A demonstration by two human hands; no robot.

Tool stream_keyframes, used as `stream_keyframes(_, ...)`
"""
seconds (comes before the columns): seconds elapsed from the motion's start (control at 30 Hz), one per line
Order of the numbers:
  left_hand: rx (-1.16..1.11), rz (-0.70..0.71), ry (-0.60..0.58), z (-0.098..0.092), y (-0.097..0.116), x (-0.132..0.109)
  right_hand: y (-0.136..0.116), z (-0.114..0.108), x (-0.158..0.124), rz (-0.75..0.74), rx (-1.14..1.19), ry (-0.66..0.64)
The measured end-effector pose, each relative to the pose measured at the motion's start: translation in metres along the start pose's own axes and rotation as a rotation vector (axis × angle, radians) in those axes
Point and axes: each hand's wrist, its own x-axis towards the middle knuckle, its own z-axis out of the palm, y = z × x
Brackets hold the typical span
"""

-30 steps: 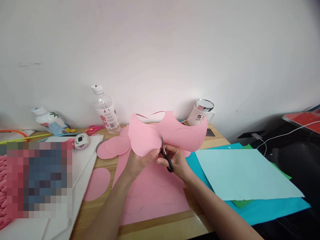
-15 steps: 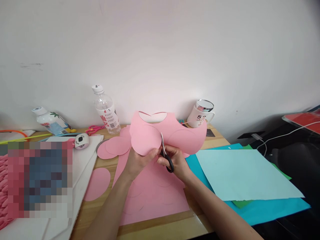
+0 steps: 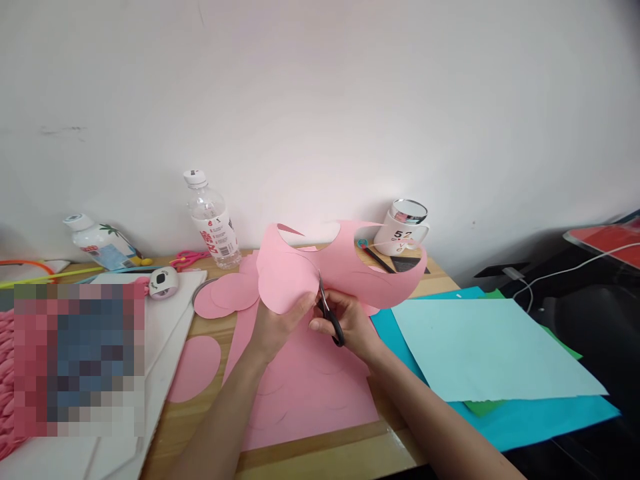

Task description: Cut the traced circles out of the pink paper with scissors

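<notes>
My left hand [image 3: 283, 327] pinches a sheet of pink paper [image 3: 345, 277] by a rounded, partly cut piece on its left side. Curved holes open along the sheet's upper edge. My right hand [image 3: 347, 320] is closed around black-handled scissors [image 3: 333, 323], whose blades point up into the paper beside the rounded piece. Below both hands lies a larger pink sheet [image 3: 315, 400] with faint curved pencil lines. Several cut pink paper circles [image 3: 217, 298] overlap to the left of my left hand, and one more pink circle [image 3: 195, 367] lies nearer to me.
A clear plastic bottle [image 3: 215, 227], a white mug [image 3: 400, 230] and pink scissors [image 3: 190, 259] stand or lie near the wall. A second bottle [image 3: 103, 240] is further left. Pale blue paper [image 3: 495, 347] tops blue and green sheets at the right.
The pink sheet's right side has swung and tilted, showing a wide hole in front of the mug. The scissors have moved slightly left along the curve, and the rounded piece has shifted left.
</notes>
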Motion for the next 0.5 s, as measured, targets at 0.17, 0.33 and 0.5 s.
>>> stream_keyframes(0.17,0.051,-0.013,-0.009,0.0000,-0.0028,-0.0013,0.0020,-0.0013,-0.0001,-0.033,-0.023,0.007)
stream_keyframes(0.33,0.046,-0.014,-0.032,0.0014,0.0010,-0.0020,0.0004,-0.0008,0.0003,-0.046,-0.039,0.014)
stream_keyframes(0.5,0.065,-0.030,0.015,0.0019,0.0049,-0.0017,0.0019,-0.0017,0.0006,-0.042,-0.031,0.017)
